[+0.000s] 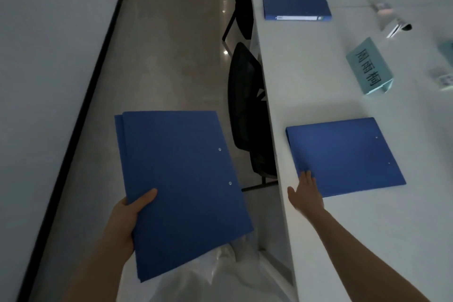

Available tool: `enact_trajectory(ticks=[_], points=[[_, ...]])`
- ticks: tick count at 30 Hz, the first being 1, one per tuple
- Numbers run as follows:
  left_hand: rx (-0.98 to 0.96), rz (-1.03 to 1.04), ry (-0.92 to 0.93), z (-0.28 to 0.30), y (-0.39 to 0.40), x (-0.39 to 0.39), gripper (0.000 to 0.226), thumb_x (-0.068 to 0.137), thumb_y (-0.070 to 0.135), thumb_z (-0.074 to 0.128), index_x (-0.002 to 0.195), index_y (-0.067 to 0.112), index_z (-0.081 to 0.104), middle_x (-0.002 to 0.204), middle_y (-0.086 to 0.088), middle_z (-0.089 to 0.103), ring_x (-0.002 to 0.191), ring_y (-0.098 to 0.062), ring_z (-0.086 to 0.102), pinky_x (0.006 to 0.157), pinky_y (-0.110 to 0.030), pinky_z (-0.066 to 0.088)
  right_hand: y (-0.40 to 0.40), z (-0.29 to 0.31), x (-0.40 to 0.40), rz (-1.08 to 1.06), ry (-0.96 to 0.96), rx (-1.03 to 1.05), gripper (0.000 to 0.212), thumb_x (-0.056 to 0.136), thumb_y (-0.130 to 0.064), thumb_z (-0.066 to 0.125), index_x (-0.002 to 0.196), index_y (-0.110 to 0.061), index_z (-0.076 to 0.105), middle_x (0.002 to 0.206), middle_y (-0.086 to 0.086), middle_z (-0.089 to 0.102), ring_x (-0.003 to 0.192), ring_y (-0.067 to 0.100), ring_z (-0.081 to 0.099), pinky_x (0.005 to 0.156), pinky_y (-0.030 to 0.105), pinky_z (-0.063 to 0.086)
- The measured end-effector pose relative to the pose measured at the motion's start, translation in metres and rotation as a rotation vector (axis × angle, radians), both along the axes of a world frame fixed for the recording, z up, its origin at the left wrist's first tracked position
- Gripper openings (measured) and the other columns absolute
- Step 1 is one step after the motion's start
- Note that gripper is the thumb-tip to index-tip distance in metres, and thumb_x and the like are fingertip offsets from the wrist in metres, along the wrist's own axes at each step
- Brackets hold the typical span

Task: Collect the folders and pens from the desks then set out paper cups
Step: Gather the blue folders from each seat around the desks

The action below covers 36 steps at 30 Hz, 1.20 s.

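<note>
My left hand [130,213] grips a stack of blue folders [181,179] by its near left edge, held flat over the aisle. A second blue folder [348,154] lies on the white desk [367,240] to my right. My right hand [306,193] is spread flat with fingers apart, its fingertips touching that folder's near left corner. A third blue folder [295,5] lies farther along the same desk. No pens or paper cups are in view.
A teal name card [370,66] stands behind the near folder, with more cards at the far end. Black chairs [245,105] are tucked at the desk's left edge. Another white desk [49,56] borders the aisle on the left. A white bag [220,274] hangs below the held folders.
</note>
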<state>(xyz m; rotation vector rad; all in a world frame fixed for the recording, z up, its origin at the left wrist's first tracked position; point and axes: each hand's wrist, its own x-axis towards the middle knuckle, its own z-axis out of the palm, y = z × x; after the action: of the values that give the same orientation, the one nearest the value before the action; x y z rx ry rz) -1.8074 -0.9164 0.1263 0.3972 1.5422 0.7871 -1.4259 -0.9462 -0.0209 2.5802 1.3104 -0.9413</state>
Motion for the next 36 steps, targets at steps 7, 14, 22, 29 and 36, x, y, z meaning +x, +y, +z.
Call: enact_trajectory(ticks=[7, 14, 22, 29, 36], points=[[-0.080, -0.019, -0.084, -0.017, 0.037, -0.019, 0.033, 0.084, 0.023, 0.072, 0.115, 0.016, 0.064, 0.108, -0.010, 0.072, 0.093, -0.035, 0.069, 0.067, -0.045, 0.056, -0.025, 0.007, -0.060, 0.079, 0.055, 0.009, 0.067, 0.095, -0.024, 0.043, 0.152, -0.009, 0.010, 0.161, 0.007, 0.009, 0.147, 0.021, 0.015, 0.116, 0.038, 0.022], [-0.074, -0.143, -0.121, -0.007, 0.101, -0.044, 0.041, 0.084, 0.025, 0.072, 0.122, 0.014, 0.063, 0.113, -0.010, 0.072, 0.097, -0.035, 0.069, 0.070, -0.046, 0.056, -0.036, 0.027, -0.106, -0.531, 0.196, 0.336, 0.005, 0.087, -0.012, 0.048, 0.090, -0.014, 0.050, 0.090, 0.003, 0.047, 0.086, 0.025, 0.050, 0.065, 0.033, 0.041], [-0.013, -0.260, -0.101, 0.007, 0.144, -0.055, 0.042, 0.083, 0.025, 0.073, 0.122, 0.015, 0.062, 0.113, -0.009, 0.071, 0.098, -0.036, 0.068, 0.074, -0.050, 0.056, -0.040, 0.032, -0.125, -1.477, 0.700, 0.275, 0.018, 0.095, -0.018, 0.054, 0.105, -0.005, 0.050, 0.099, 0.013, 0.053, 0.094, 0.032, 0.051, 0.095, 0.047, 0.046], [0.003, -0.301, -0.052, 0.008, 0.150, -0.077, 0.035, 0.081, 0.021, 0.075, 0.114, 0.014, 0.066, 0.111, -0.009, 0.072, 0.097, -0.036, 0.068, 0.078, -0.050, 0.056, -0.025, 0.033, -0.113, -1.799, 0.872, 0.674, 0.062, 0.087, -0.025, 0.067, 0.138, -0.005, 0.037, 0.122, 0.017, 0.049, 0.093, 0.032, 0.060, 0.090, 0.039, 0.047], [0.002, -0.292, -0.085, 0.000, 0.152, -0.082, 0.041, 0.082, 0.022, 0.074, 0.120, 0.013, 0.063, 0.113, -0.010, 0.071, 0.099, -0.037, 0.067, 0.082, -0.052, 0.055, 0.002, 0.066, -0.119, -1.695, 0.706, 0.884, 0.026, 0.091, 0.004, 0.042, 0.111, -0.011, 0.048, 0.099, 0.013, 0.059, 0.075, 0.028, 0.063, 0.062, 0.036, 0.056]])
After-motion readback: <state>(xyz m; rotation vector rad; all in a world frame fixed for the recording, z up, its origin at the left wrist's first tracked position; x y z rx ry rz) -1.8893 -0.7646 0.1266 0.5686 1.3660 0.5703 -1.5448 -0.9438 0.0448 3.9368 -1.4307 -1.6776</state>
